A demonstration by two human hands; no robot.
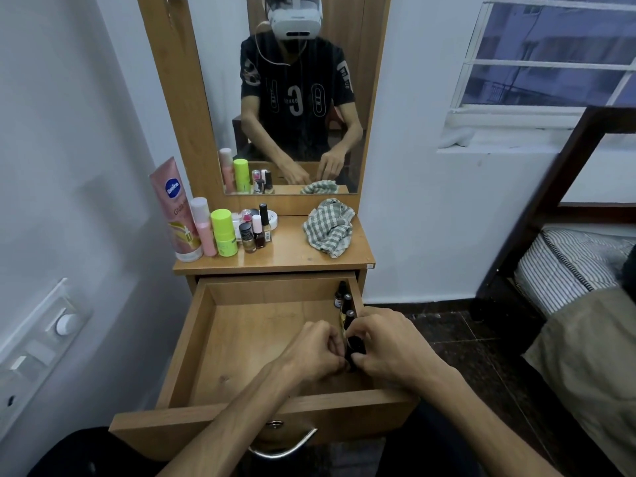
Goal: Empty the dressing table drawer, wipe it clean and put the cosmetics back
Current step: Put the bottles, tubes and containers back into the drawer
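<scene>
I hold a small dark bottle [351, 351] between both hands inside the open drawer [241, 342], close to its right wall. The fingers of my left hand [311, 349] curl against the bottle's left side, and the fingers of my right hand [385, 342] wrap it from the right; how much of the bottle each hand covers I cannot tell. Just behind it, three more dark bottles [345, 304] stand in a row along that same wall, toward the back corner.

On the desk [292, 253] above the drawer, a checked cloth [328, 227] lies crumpled at the right. At the left stand a pink Vaseline tube [177, 208], a pink spray bottle [203, 225], a lime-green container [224, 232] and a cluster of nail polish bottles [256, 232], with a white round tin [272, 218] behind them.

The mirror [292, 98] reflects me seated, wearing a white headset and a black printed shirt. A barred window [550, 53] and a striped mattress [568, 263] fill the right.
</scene>
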